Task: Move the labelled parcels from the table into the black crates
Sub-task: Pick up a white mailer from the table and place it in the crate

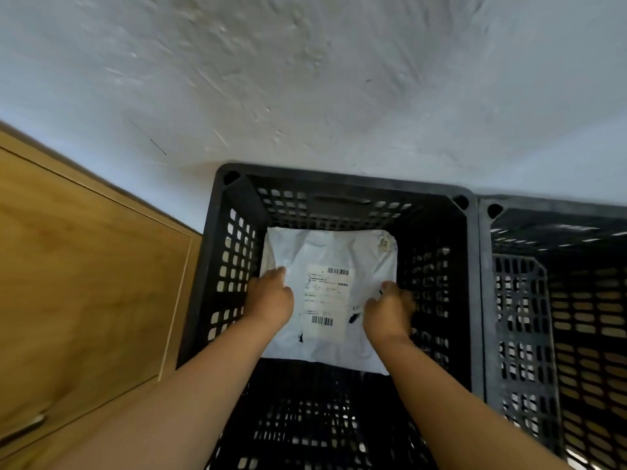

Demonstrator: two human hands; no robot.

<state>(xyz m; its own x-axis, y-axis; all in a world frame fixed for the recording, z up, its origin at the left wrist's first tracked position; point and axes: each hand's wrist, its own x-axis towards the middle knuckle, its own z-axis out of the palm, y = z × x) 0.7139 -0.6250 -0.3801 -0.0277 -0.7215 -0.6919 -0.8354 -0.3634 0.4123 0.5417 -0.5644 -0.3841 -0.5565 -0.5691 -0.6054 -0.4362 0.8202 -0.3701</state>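
Parcel: white plastic mailer bag (334, 266) with barcode label, lying toward the far wall inside the black perforated plastic crate (470, 266).
Left hand (269, 298): arm extended downward, fingers curled onto parcel's left edge.
Right hand (390, 308): arm extended downward, fingers curled onto its right edge.
Neighbour: second black crate (522, 300) touching the first's right side.

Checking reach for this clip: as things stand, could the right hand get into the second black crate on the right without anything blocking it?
Probably yes. The right hand is down in the black crate, holding the white parcel with the left hand. The second crate adjoins it, open-topped; only their rims lie between.
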